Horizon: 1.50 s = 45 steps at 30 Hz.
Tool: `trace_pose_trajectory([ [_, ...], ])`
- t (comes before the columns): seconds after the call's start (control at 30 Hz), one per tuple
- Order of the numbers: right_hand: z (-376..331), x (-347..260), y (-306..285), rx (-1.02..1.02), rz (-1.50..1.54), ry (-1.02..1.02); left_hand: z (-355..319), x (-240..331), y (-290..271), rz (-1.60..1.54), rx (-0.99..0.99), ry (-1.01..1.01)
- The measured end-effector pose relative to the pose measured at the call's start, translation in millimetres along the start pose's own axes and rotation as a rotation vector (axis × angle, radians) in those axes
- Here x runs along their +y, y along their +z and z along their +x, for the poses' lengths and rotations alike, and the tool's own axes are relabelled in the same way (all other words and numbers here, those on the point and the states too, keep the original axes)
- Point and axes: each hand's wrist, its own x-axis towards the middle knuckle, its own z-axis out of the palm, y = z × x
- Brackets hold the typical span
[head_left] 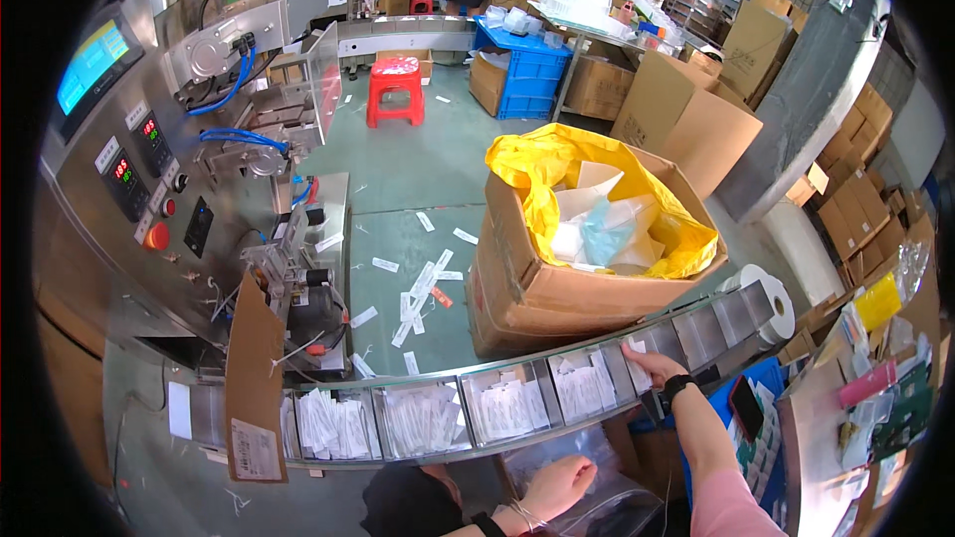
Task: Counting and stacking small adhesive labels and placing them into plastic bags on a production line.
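Right hand half-curled at white slips on metal conveyor, grip unclear. Left hand loosely curled near clear plastic bag; can't tell if holding anything.

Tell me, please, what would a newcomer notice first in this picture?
The bright yellow bag lining the open carton right of centre would probably catch the eye first. Next comes the nearer red stool on the floor, towards the top. Below, white packets lie in a curved, compartmented metal track, where the right hand reaches in.
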Motion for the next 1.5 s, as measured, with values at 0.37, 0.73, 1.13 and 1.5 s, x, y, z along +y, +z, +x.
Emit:
trace_pose_trajectory([
  [0.37,-52.8,8.5,34.0,0.026,-0.062,-0.337,-6.5,7.7,5.2,0.04,-0.107,-0.12],
  [0.73,-182.1,51.8,94.9,-0.196,0.385,-0.584,25.2,14.0,-2.9,-0.801,0.305,-0.27],
  [1.13,-228.9,134.3,286.3,-0.272,0.162,-1.416,-117.1,79.9,-56.8,-0.282,0.721,0.082],
  [1.5,-223.7,125.1,312.4,-0.218,-0.015,-1.4,-114.8,73.7,-87.7,-0.559,0.81,-0.032],
])
